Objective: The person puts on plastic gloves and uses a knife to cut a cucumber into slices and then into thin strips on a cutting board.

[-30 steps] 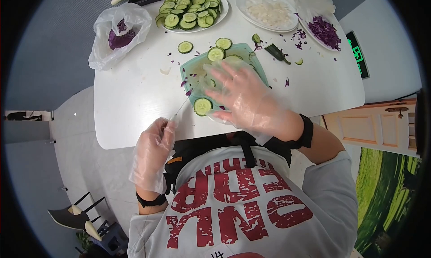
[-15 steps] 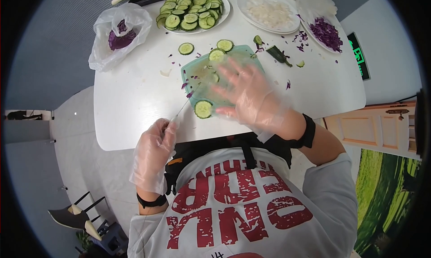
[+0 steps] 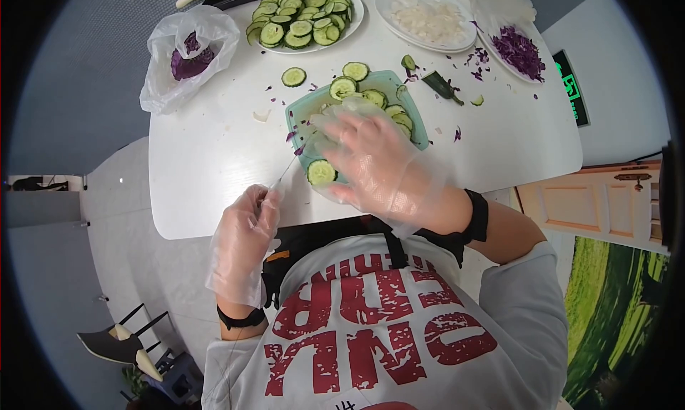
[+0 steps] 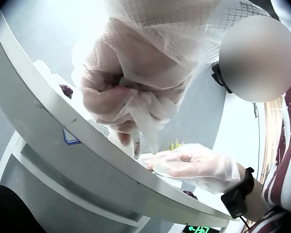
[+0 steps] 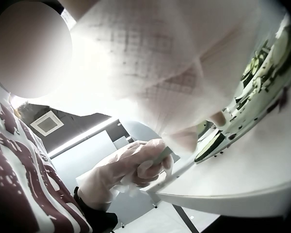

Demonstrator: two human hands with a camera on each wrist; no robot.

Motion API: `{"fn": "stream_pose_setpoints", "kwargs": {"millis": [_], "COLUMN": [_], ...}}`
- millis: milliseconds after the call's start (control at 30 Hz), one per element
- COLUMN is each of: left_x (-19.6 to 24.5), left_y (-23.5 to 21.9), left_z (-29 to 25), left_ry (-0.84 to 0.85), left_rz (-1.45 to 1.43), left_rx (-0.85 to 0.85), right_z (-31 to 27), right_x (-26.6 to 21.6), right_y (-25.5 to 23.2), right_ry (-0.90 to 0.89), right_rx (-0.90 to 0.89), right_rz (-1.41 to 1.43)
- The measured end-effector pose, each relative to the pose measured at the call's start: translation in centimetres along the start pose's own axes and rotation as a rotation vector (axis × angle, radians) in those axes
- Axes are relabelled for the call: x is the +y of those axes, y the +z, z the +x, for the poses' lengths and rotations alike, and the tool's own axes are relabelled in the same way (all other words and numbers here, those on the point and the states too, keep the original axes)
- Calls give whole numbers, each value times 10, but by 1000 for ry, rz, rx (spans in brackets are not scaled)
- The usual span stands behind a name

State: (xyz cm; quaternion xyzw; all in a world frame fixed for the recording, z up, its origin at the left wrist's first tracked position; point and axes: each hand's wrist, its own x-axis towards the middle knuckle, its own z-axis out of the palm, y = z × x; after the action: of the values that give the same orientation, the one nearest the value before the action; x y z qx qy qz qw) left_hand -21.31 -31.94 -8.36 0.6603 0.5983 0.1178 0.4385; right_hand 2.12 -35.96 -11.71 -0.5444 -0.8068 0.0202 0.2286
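Note:
My gloved left hand [image 3: 246, 224] grips a knife at the table's front edge. The knife's thin blade [image 3: 291, 167] is seen nearly edge-on, pointing toward the green cutting board [image 3: 303, 110]; its handle [image 5: 162, 155] shows partly in the right wrist view. My gloved right hand [image 3: 378, 160] lies over the middle of the board, fingers extended and slightly bent, hiding what is beneath. Overlapping cucumber slices [image 3: 399, 118] lie on the board's right side. One cucumber slice [image 3: 322, 172] sits at its front left corner, near the blade.
Behind the board stand a plate of cucumber slices [image 3: 301, 28], white plates with pale shreds [image 3: 428, 19] and a plate of shredded purple cabbage [image 3: 518, 53]. A plastic bag [image 3: 160, 75] holds cabbage at left. A cucumber end [image 3: 441, 86] and scattered scraps lie on the table [image 3: 207, 167].
My right hand shifts over the board, first with fingers spread, now lower and more to the left with fingers closer together, uncovering cucumber slices on the right. My left hand with the knife stays put.

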Motion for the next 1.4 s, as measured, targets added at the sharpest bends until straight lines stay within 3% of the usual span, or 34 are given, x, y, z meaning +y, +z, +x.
{"fn": "stream_pose_setpoints", "kwargs": {"millis": [433, 733, 800, 1100, 1267, 1400], "left_x": [-3, 1, 4, -3, -15, -15], "left_y": [0, -2, 0, 16, 26, 28], "left_z": [-2, -5, -6, 4, 13, 12], "left_ry": [-2, -2, -20, 148, 402, 410], "left_rz": [21, 6, -8, 73, 370, 367], "left_rx": [27, -4, -21, -95, 66, 86], "right_z": [11, 7, -2, -26, -33, -35], "right_x": [-2, 16, 19, -10, -11, -12], "right_y": [4, -2, 6, -18, -12, -11], "right_ry": [26, 235, 155, 158, 152, 147], "right_rx": [-56, -124, 59, -80, -63, -45], "right_rz": [2, -35, -62, -27, -5, 4]}}
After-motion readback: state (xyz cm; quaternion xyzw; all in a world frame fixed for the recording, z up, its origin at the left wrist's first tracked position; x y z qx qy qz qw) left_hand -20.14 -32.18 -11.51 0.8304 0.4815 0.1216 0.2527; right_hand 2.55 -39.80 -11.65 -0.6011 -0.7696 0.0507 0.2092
